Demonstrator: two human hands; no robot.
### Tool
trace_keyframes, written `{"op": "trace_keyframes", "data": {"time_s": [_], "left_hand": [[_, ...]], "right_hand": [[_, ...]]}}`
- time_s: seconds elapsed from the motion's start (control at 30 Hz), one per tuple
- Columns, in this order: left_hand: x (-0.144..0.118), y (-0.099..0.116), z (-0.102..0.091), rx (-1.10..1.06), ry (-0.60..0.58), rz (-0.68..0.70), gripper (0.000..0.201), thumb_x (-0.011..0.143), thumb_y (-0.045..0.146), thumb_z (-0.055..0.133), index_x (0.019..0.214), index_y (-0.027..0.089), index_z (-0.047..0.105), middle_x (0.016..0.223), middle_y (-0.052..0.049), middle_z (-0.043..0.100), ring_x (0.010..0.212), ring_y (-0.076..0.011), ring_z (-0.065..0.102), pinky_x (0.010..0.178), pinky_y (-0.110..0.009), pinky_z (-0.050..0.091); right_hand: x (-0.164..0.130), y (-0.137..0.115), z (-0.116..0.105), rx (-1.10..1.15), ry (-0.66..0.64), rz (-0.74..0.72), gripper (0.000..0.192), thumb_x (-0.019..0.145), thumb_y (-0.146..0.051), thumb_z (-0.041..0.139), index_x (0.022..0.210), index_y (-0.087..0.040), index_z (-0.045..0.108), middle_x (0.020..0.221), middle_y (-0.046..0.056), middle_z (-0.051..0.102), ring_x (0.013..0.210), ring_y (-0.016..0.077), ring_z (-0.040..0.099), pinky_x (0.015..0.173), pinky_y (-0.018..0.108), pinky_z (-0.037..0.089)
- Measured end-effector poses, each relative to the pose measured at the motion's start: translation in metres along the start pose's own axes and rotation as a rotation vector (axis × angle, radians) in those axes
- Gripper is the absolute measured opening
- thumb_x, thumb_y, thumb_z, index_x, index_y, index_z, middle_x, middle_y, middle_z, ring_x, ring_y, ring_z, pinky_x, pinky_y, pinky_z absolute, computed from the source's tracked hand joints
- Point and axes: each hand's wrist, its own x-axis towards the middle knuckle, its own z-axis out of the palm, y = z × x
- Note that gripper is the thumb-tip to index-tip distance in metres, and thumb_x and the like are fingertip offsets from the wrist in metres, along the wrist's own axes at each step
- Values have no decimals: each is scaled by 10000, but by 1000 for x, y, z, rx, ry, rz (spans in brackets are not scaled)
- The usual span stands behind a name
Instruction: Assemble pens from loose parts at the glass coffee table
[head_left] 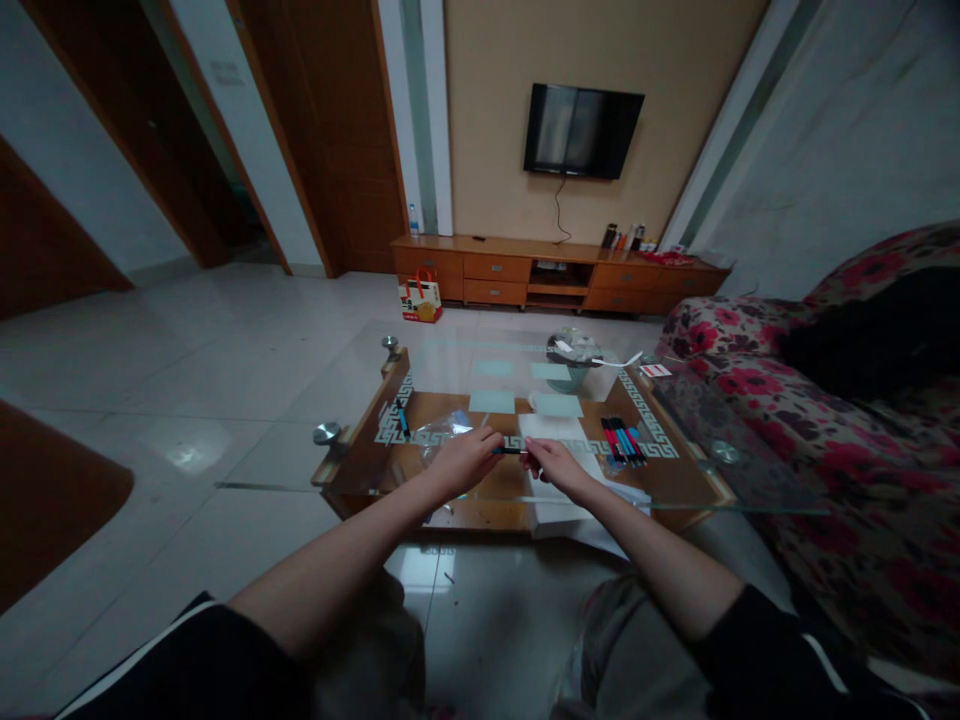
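Nearby, pens (622,441) beside right hand (553,465)

Home living room: wall-mounted television (583,130) above a low wooden cabinet (555,272), floral sofa (840,420), glass coffee table (480,360), tiled floor (187,400)

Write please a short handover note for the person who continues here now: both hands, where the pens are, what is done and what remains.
Left hand and right hand: both grip one slim dark pen between them above the glass coffee table.
Row of red, blue and black pens: lies on the glass, right of the hands.
White paper sheet: under the right hand.
Clear plastic bag: by the left hand.
Done: cannot tell.
Left: the held pen is not yet put down.
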Motion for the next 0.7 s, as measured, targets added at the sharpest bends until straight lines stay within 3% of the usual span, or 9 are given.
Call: {"op": "trace_keyframes", "data": {"time_s": [0.17, 0.4, 0.7], "left_hand": [[0, 2, 2, 34, -16, 52, 134, 969, 313, 492, 1039, 231, 571, 976, -38, 620, 865, -180, 613, 677, -254, 439], [-2, -5, 4, 50, -9, 47, 147, 976, 328, 485, 1017, 234, 591, 950, -31, 631, 841, -176, 621, 665, -250, 439], [1, -9, 6, 70, -14, 101, 216, 986, 343, 474, 1026, 228, 653, 905, -47, 645, 815, -173, 622, 711, -265, 438]], "right_hand": [[0, 2, 2, 37, -38, 63, 542, 851, -667, 522, 670, -160, 586, 587, 15, 583, 498, 108, 476, 483, 235, 341], [-1, 8, 0, 50, -58, 47, 525, 849, -652, 555, 721, -151, 649, 593, 11, 602, 501, 103, 473, 485, 228, 329], [4, 16, 0, -28, -24, 7, 511, 842, -624, 575, 751, -140, 711, 651, 35, 662, 568, 135, 548, 545, 247, 406]]}}
